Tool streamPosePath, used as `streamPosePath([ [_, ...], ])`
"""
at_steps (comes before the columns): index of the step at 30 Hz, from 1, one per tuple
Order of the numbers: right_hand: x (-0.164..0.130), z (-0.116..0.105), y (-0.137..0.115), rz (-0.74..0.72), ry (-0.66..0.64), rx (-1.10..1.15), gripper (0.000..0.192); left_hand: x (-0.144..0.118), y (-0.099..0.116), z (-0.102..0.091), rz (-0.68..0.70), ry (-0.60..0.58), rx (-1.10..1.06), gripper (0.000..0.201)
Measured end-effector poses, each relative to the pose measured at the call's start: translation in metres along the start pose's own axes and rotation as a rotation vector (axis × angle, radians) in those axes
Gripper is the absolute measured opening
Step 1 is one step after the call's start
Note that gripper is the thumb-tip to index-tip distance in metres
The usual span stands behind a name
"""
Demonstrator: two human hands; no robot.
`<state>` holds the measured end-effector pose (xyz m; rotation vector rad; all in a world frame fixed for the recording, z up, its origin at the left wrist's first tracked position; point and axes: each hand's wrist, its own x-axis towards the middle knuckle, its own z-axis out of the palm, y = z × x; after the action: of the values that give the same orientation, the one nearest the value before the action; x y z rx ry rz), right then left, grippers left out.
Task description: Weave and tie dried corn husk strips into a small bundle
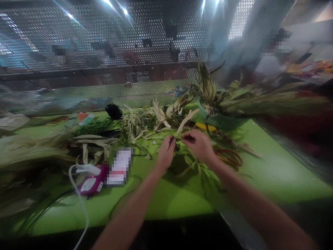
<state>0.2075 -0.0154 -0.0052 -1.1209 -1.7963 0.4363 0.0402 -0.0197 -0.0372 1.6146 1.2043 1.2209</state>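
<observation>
My left hand is closed in a pinch at the lower end of a pale dried leaf strip, which looks like corn husk and slants up to the right. Close beside it, my right hand has its thumb and fingers pressed together. What lies in the right fingertips is too small and blurred to name. Green leafy stems spread on the table under my hands. Just behind them lies a heap of dried husks and a bundle of whitish-green stalks.
On the green table are a phone, a purple device with a white cable, orange-brown rings and a yellow-handled object. A green basket holds long dried leaves. More leaves lie left; a perforated screen stands behind.
</observation>
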Motion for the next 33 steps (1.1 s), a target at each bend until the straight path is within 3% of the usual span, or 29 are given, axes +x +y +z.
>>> streamPosePath([
  [3, -0.004, 0.0, -0.004, -0.168, 0.027, -0.285, 0.006, 0.001, -0.004, 0.001, 0.006, -0.003, -0.053, 0.015],
  [8, -0.014, 0.004, -0.019, -0.358, 0.037, -0.57, 0.013, -0.001, -0.006, 0.005, 0.019, 0.07, 0.073, 0.013],
  [12, -0.02, 0.013, -0.024, -0.434, -0.052, -0.554, 0.014, -0.002, -0.004, 0.006, 0.089, 0.063, -0.06, 0.012],
  [16, -0.018, 0.012, -0.02, -0.387, -0.006, -0.493, 0.013, 0.002, -0.004, 0.004, -0.091, -0.065, -0.317, 0.019],
  [23, -0.014, 0.006, -0.016, -0.39, 0.016, -0.508, 0.013, 0.003, -0.003, 0.004, -0.225, -0.053, -0.683, 0.017],
  [27, -0.013, 0.007, -0.015, -0.261, -0.015, -0.3, 0.011, 0.002, 0.001, 0.003, -0.213, -0.062, -0.503, 0.02],
  [33, -0.004, 0.002, -0.013, 0.233, 0.087, 0.299, 0.022, -0.001, 0.012, 0.0, 0.021, -0.061, 0.049, 0.014],
])
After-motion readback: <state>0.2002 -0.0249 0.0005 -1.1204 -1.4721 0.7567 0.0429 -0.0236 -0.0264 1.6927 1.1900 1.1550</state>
